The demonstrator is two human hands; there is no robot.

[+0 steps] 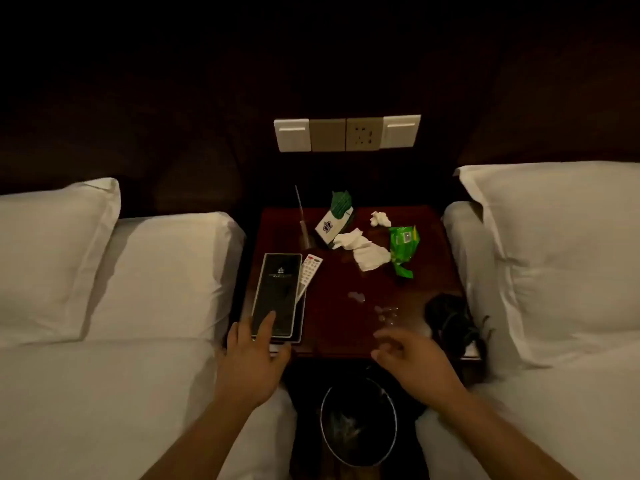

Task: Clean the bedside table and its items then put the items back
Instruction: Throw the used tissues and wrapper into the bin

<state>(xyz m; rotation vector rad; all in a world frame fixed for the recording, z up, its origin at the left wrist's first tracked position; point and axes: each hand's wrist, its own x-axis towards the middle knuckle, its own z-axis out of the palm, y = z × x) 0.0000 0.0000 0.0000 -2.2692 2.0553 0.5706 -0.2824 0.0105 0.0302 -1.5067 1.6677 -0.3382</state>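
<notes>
A dark red bedside table point(336, 306) stands between two beds. On its left lies a black booklet point(277, 292) with a white remote control point(308, 275) tucked beside it. My left hand point(251, 355) has fingers laid on the booklet's near end and the thumb at its near edge. My right hand point(412, 358) hovers over the table's front edge, fingers loosely curled, holding nothing. Further back lie crumpled white tissues point(363, 247), a green wrapper point(401, 247), a green and white card stand point(334, 220) and a small tissue ball point(379, 219).
A black bin point(358, 420) stands on the floor below the table's front edge. A dark bundled object point(450, 320) sits at the table's right front corner. White pillows and sheets flank both sides. A switch panel point(346, 133) is on the wall behind. Wet spots point(370, 303) mark the tabletop.
</notes>
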